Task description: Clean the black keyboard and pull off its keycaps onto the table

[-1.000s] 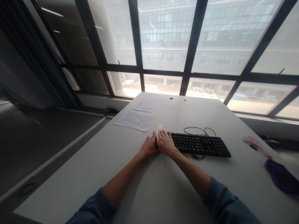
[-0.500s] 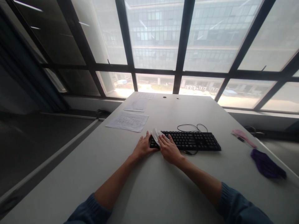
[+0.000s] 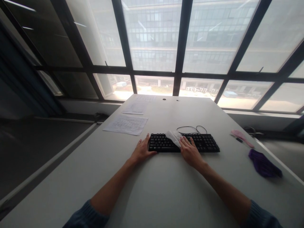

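Note:
A black computer keyboard [image 3: 161,144] lies across the white desk in front of me. My left hand [image 3: 142,150] grips its left end, thumb along the front edge and fingers at the side. Over the middle of the keys, my right hand [image 3: 190,151] holds a white tissue [image 3: 174,138], pressing it down with the fingers close together. Part of the tissue sticks out to the left of my fingertips; the rest is hidden under them. Behind the keyboard, its thin black cable [image 3: 187,127] lies in loops.
Printed sheets of paper [image 3: 127,124] lie at the left and far left of the desk [image 3: 152,190]. Near the right edge are a pink item [image 3: 241,136] and a dark purple cloth [image 3: 264,163]. Large windows [image 3: 154,41] stand beyond the far edge.
My right hand has slid the tissue rightwards from the keyboard's left end to its middle. My left hand remains at the left end. The view has shifted slightly.

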`<state>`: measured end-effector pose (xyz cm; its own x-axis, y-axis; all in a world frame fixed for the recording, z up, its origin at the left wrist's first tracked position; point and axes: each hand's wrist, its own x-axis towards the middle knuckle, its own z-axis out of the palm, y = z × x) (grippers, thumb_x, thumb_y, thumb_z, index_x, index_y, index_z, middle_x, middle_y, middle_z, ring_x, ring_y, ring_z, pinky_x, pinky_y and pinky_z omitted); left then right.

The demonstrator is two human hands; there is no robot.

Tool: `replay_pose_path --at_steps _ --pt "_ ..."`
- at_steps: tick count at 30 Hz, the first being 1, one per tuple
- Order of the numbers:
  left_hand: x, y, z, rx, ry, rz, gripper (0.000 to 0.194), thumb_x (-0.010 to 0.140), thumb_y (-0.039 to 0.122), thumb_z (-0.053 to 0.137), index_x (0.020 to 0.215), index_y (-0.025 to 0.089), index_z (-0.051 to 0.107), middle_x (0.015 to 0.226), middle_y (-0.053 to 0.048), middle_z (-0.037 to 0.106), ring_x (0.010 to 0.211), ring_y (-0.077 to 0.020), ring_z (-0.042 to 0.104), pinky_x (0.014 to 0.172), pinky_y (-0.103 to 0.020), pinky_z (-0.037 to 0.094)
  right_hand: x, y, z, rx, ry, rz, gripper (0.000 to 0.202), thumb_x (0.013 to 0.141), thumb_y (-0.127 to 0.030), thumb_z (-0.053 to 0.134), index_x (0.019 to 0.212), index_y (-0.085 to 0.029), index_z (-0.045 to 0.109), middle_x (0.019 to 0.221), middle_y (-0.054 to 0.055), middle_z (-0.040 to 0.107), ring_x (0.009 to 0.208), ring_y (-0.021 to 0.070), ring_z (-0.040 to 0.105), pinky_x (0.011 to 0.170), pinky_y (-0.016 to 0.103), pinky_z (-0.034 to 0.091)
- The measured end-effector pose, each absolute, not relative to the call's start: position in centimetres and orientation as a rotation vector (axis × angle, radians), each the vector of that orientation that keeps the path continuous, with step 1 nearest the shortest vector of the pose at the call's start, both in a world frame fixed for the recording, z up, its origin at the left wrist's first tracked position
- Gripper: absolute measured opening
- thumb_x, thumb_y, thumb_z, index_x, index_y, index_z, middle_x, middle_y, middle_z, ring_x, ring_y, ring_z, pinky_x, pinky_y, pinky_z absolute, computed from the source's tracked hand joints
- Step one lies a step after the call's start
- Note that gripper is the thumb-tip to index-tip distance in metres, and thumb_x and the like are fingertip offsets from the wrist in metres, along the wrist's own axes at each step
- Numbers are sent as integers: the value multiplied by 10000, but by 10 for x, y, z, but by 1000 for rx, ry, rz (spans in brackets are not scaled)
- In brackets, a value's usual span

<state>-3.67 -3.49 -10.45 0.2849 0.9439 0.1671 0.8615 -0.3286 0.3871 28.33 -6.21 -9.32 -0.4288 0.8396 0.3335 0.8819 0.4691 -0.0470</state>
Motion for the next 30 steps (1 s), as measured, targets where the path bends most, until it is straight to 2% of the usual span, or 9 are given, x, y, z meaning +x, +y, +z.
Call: replay_pose_path --at_steps 7,11,13,15,19,23,26,30 --pt "-39 -34 -106 2355 1641 551 1051 755 622 677 1564 218 142 1590 -149 295 1456 -334 300 1202 -544 166 337 -47 -99 -1647 -2277 -226 496 949 -158 322 1392 -110 540 1508 130 450 1462 241 298 1212 489 108" --pt "-35 -38 -94 2397 1685 591 961 734 575 724 1516 198 312 1580 -168 296 1452 -368 282 1179 -537 239 354 -43 -100 -1733 -2143 -191 567 902 -108 323 1452 -122 463 1512 115 448 1444 236 336 1197 488 178" --pt "-21 -48 -81 2441 1725 717 835 754 521 733 1456 187 427 1563 -166 311 1439 -373 285 1157 -512 289 353 -42 -99 -1683 -2139 -160 601 886 -82 316 1475 -120 426 1525 110 431 1449 226 327 1199 473 186" --pt "7 -62 -68 2534 1654 820 625 831 461 677 1392 241 515 1490 -120 424 1382 -342 361 1127 -497 327 350 -41 -98 -1578 -2187 -116 625 869 -54 313 1482 -119 418 1539 104 411 1462 218 299 1206 456 186" --pt "86 -87 -63 2758 1115 602 300 931 408 572 1179 267 666 1220 -61 641 1094 -238 563 979 -395 450 347 -37 -100 -1435 -2280 2 646 844 -21 312 1468 -126 446 1548 117 392 1469 227 285 1193 449 241" --pt "149 -89 -77 2812 1064 484 197 958 261 527 1070 218 683 1081 -52 678 934 -189 584 848 -313 487 350 -34 -107 -1398 -2298 52 500 949 -153 338 1416 -138 516 1539 140 398 1458 265 310 1176 487 273" --pt "168 -84 -83 2812 1212 443 177 953 211 515 1010 205 682 1006 -59 672 927 -207 574 804 -313 489 352 -33 -109 -1361 -2321 39 477 985 -294 397 1430 -158 501 1546 142 383 1459 286 304 1173 509 271" --pt "155 -85 -79 2814 1311 382 194 949 171 492 961 196 684 981 -77 650 933 -221 566 797 -329 483 354 -32 -111 -1363 -2334 28 491 990 -341 417 1453 -186 475 1551 127 378 1458 281 308 1176 501 270"
